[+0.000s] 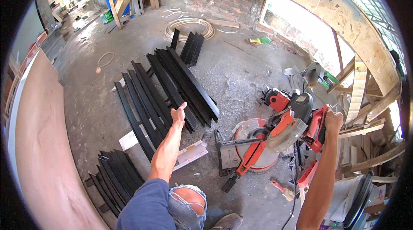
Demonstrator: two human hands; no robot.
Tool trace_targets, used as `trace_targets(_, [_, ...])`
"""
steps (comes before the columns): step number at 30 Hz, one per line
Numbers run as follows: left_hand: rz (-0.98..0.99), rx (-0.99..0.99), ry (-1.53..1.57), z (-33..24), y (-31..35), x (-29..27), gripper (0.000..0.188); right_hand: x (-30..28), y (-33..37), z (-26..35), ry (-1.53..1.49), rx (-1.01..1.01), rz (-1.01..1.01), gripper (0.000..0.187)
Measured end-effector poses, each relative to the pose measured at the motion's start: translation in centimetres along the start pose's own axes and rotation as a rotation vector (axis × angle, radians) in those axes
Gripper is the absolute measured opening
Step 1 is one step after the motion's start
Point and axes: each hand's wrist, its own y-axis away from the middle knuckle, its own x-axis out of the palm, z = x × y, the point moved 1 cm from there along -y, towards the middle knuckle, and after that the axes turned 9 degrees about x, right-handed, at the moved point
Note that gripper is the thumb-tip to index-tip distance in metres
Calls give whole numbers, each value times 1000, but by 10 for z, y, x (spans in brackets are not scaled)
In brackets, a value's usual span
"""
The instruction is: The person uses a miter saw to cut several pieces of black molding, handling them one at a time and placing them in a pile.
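Note:
My left hand [178, 114] is at one long black metal bar [165, 84] in the middle of the floor. The thumb lies over its edge and the other fingers are partly hidden. Beside it, more black bars [137, 108] lie in slanting rows. On the right, my right hand [334, 123] is closed round the red handle of a miter saw [286, 128]. The saw's head is raised above its round red-and-grey base, and its blade sits under a clear guard. No bar lies on the saw's base.
Another stack of black bars [114, 178] lies at lower left, near a tall wooden panel [38, 144]. A paintbrush [283, 190] and a dark cable [293, 212] lie close to the saw. A coiled hose [206, 29] rests by the brick wall. Timber pieces [363, 128] crowd the right side.

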Motion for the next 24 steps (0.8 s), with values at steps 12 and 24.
trace_targets(12, [81, 77, 92, -64, 36, -126, 57, 4, -1, -9, -177, -50, 3, 57])
trace_targets(24, [-80, 180, -201, -50, 21, -188, 49, 14, -36, -30, 7, 12, 27, 61])
